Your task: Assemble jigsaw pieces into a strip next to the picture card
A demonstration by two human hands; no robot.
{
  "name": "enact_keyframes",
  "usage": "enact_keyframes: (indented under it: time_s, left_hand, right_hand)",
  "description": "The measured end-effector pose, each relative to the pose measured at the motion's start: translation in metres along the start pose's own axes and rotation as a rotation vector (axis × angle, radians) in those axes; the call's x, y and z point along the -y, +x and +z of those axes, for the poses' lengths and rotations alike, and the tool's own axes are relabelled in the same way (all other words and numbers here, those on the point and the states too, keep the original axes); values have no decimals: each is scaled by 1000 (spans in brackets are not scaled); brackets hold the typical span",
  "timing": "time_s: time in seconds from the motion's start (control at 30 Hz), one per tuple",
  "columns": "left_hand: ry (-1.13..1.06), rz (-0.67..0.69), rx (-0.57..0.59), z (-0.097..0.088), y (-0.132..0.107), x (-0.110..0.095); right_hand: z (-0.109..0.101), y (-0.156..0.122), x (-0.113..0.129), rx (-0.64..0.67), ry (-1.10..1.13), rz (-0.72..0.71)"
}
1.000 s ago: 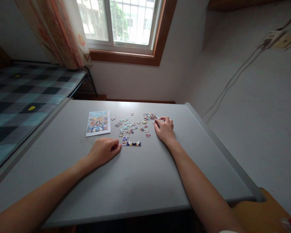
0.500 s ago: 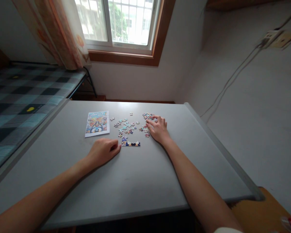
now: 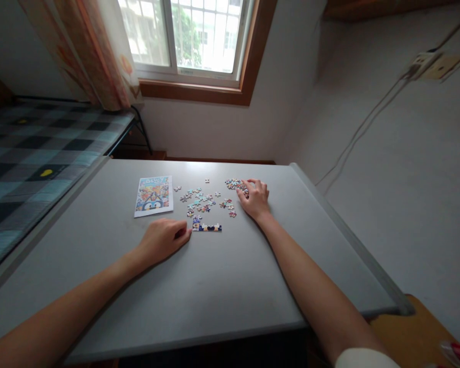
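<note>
On the white table [image 3: 222,286], my left hand [image 3: 164,236] rests with its fingers curled in; I see nothing in it. Its thumb tip lies beside the left end of a joined strip of jigsaw puzzle [image 3: 210,228], dark blue and cream, with a taller corner at the left. My right hand [image 3: 256,199] is at the right edge of a pile of puzzle pieces [image 3: 233,184], thumb and fingers apart over it. The palm and part of the pile are hidden beneath it. Loose puzzle pieces [image 3: 201,197] lie spread between the hands, with a smaller reddish cluster [image 3: 227,203] left of my right hand.
A printed picture sheet [image 3: 154,196] lies flat at the left of the pieces. One single piece [image 3: 207,180] sits apart toward the back. Beyond the table are a checked bed [image 3: 61,133], a curtain, a window and a wall socket [image 3: 421,65] with a hanging cable.
My right hand has moved a little right and back, from beside the reddish cluster to the pile's right edge. My left hand and the joined strip stay in place.
</note>
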State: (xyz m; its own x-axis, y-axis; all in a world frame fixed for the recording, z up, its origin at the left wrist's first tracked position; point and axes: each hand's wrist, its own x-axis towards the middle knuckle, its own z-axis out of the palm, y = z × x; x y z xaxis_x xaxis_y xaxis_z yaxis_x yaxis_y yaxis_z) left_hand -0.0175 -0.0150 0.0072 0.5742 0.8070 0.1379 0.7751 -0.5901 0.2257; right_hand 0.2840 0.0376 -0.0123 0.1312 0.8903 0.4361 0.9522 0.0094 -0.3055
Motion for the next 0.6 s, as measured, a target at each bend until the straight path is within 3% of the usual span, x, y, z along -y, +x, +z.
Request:
enact_keyframes:
  time_s: [0.17,0.47,0.6]
  left_hand:
    - [2,-1,-3,-1,1,0]
    - [8,-8,8,2,0,1]
    - [21,-16,12,1,1,1]
  right_hand:
    - [4,7,0,60,-7,-7]
    - [5,7,-19,-20,100,131]
    - [4,9,-12,-13,58,24]
